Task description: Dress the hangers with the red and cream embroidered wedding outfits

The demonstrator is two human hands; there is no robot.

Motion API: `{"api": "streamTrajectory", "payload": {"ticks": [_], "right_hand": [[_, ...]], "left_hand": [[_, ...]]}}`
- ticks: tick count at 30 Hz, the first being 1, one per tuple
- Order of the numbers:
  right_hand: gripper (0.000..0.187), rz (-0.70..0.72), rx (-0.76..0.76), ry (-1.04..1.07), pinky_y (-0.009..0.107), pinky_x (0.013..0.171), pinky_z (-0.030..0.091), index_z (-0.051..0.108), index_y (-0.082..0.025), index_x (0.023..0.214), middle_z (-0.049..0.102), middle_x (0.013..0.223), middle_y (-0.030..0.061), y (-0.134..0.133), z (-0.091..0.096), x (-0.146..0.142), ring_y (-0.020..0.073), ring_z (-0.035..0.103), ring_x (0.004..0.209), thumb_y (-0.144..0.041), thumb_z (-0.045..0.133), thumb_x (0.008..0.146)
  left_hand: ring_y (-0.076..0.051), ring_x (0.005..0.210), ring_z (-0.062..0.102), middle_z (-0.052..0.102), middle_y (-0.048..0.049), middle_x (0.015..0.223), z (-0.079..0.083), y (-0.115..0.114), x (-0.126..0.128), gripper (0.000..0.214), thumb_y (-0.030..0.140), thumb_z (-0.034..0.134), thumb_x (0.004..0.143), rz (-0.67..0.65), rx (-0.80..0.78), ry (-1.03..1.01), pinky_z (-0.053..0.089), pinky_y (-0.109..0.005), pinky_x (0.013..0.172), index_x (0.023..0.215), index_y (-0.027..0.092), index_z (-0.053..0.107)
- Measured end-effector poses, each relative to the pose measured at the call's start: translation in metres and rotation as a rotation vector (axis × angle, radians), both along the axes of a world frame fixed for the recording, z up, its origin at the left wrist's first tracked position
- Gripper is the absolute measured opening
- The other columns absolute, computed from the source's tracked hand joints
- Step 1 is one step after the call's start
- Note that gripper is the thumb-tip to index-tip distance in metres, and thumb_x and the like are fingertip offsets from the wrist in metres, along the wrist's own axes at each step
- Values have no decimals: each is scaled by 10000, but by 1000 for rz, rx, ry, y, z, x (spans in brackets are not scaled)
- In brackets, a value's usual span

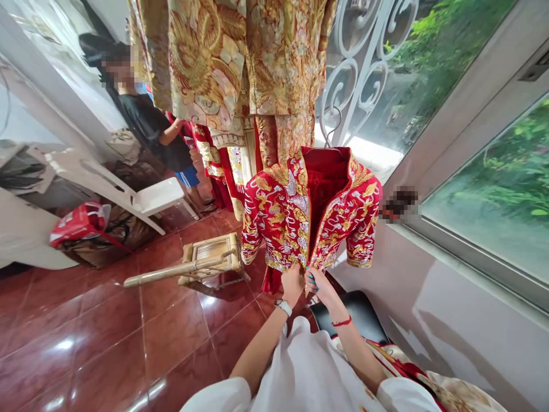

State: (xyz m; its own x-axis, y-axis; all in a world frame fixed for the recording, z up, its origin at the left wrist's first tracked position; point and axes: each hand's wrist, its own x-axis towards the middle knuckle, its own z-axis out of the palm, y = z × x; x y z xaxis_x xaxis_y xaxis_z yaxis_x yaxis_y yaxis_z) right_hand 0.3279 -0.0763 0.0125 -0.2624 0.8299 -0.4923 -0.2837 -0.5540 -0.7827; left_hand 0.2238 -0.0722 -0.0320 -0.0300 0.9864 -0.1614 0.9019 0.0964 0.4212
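A short red jacket (278, 212) with gold and silver embroidery hangs in front of me on a wire hanger (332, 129). Its front parts in a V from the collar down to the hem. At the bottom of the front opening, my left hand (293, 285) is closed on one hem edge of the jacket. Beside it, nearly touching, my right hand (318, 284) grips the other edge, blue nail polish showing. Whatever lies between the fingertips, such as a fastener, is too small to make out.
Gold embroidered garments (210, 63) hang above and behind the jacket. A bamboo chair (210, 257) stands on the red tiles, left of it. A black seat (349, 317) is near my right arm. Further left are a white chair (158, 194), a red bag (79, 223) and another person (148, 123).
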Motion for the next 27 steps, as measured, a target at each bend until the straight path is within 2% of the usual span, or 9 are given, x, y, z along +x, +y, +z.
{"api": "streamTrajectory", "payload": {"ticks": [2, 5, 8, 10, 12, 16, 19, 22, 27], "right_hand": [[432, -8, 19, 6, 220, 421, 107, 254, -238, 590, 228, 493, -104, 12, 15, 5, 47, 118, 438, -380, 630, 749], [400, -31, 75, 27, 220, 428, 121, 280, -230, 580, 246, 517, -93, 43, 48, 15, 47, 135, 453, -334, 639, 722], [347, -57, 173, 22, 223, 440, 144, 321, -220, 585, 282, 546, -78, 65, 72, 19, 51, 161, 468, -296, 638, 705], [344, -74, 229, -29, 230, 443, 144, 335, -219, 573, 282, 545, -74, 66, 75, 15, 54, 170, 467, -317, 634, 712], [371, -78, 242, -77, 237, 441, 139, 333, -222, 555, 272, 527, -73, 58, 70, 10, 56, 171, 456, -364, 630, 726], [397, -57, 216, -83, 245, 438, 133, 323, -229, 545, 267, 501, -76, 47, 60, 6, 56, 155, 443, -405, 623, 735], [372, -62, 218, -77, 248, 437, 124, 310, -231, 546, 246, 510, -80, 59, 69, 12, 54, 136, 450, -360, 608, 728], [346, -79, 242, -59, 245, 435, 128, 302, -229, 562, 237, 525, -82, 83, 97, 18, 54, 141, 453, -314, 595, 726], [303, -124, 372, 31, 232, 416, 172, 283, -236, 624, 233, 545, -88, 128, 167, 15, 60, 147, 439, -269, 529, 798]], "left_hand": [[-213, 965, 722, 746, -85, 1082, 1, 4, 3, 176, 279, 536, 970, 3, 20, -21, 420, -271, 704, 1046, 193, 669], [-223, 974, 723, 750, -99, 1068, 0, 1, 8, 257, 374, 537, 986, 20, 49, -50, 442, -271, 720, 1080, 179, 677], [-226, 948, 727, 760, -102, 1017, 5, -2, 10, 274, 400, 579, 964, 39, 67, -62, 449, -274, 735, 1063, 171, 693], [-222, 903, 727, 760, -82, 946, 13, 1, 11, 261, 417, 627, 930, 65, 95, -78, 443, -271, 719, 1000, 175, 697], [-212, 866, 722, 751, -61, 921, 24, 9, 13, 221, 395, 660, 905, 84, 152, -91, 431, -265, 695, 970, 184, 682], [-193, 839, 708, 742, -51, 948, 46, 33, 18, 66, 232, 618, 922, 52, 306, -73, 410, -267, 677, 966, 203, 658], [-180, 807, 697, 733, -46, 914, 53, 46, 21, 97, 211, 564, 966, 7, 385, -75, 401, -270, 665, 931, 204, 654], [-175, 813, 696, 732, -51, 916, 52, 53, 24, 161, 276, 524, 1011, -36, 441, -82, 398, -267, 662, 983, 196, 661], [-167, 817, 692, 733, -51, 894, 55, 64, 30, 261, 258, 439, 1043, -69, 405, -53, 396, -263, 691, 946, 203, 675]]}}
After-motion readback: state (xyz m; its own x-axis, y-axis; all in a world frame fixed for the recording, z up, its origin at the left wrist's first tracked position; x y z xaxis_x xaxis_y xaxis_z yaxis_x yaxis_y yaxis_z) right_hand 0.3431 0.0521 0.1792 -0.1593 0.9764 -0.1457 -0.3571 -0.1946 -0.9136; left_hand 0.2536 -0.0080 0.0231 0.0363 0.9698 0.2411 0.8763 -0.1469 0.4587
